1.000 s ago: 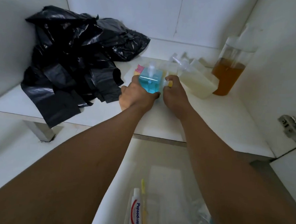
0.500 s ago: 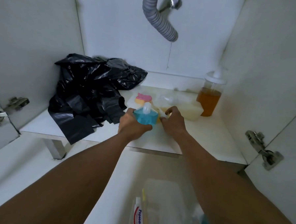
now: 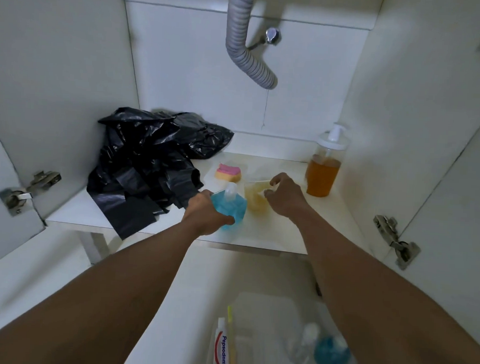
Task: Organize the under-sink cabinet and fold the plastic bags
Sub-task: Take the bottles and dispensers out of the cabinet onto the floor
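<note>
Both arms stretch forward over the cabinet shelf (image 3: pixel 300 235). The left hand (image 3: pixel 209 213) wraps the blue bottle (image 3: pixel 230 207). Just beside it, the right hand (image 3: pixel 285 196) curls its fingers onto the pale yellow bottle (image 3: pixel 256 196). The black plastic bags (image 3: pixel 151 163) lie heaped behind, to the left.

Crinkled glossy black plastic bags (image 3: pixel 148 166) lie on the smooth white laminate shelf (image 3: pixel 336 223), beside a porous pink-and-yellow sponge (image 3: pixel 228 173), clear plastic bottles (image 3: pixel 324 169), a ribbed grey plastic hose (image 3: pixel 247 51) and shiny metal hinges (image 3: pixel 396 237).
</note>
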A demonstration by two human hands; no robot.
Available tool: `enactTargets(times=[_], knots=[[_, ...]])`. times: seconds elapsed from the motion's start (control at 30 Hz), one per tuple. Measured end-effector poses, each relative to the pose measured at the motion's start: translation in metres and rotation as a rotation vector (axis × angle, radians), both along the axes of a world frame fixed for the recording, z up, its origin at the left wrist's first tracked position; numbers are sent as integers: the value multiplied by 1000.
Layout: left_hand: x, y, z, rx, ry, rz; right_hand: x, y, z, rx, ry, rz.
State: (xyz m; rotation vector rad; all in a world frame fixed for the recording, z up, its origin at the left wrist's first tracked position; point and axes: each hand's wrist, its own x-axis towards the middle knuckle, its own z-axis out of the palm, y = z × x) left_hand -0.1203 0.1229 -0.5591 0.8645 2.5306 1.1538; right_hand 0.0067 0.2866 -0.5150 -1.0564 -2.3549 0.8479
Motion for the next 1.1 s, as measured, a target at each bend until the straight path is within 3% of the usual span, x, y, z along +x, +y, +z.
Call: enactTargets(times=[0.3, 0.47, 0.73, 1.1], knots=[[45, -4, 51, -88, 13, -167, 62, -20, 69, 101, -353, 92], [82, -19, 67, -180, -44, -299, 109, -34, 90, 42, -544, 111], [145, -47, -31, -167, -153, -326, 149, -58, 50, -56, -715, 136], [172, -32, -100, -88, -58, -138, 150, -56, -26, 108, -783, 175]])
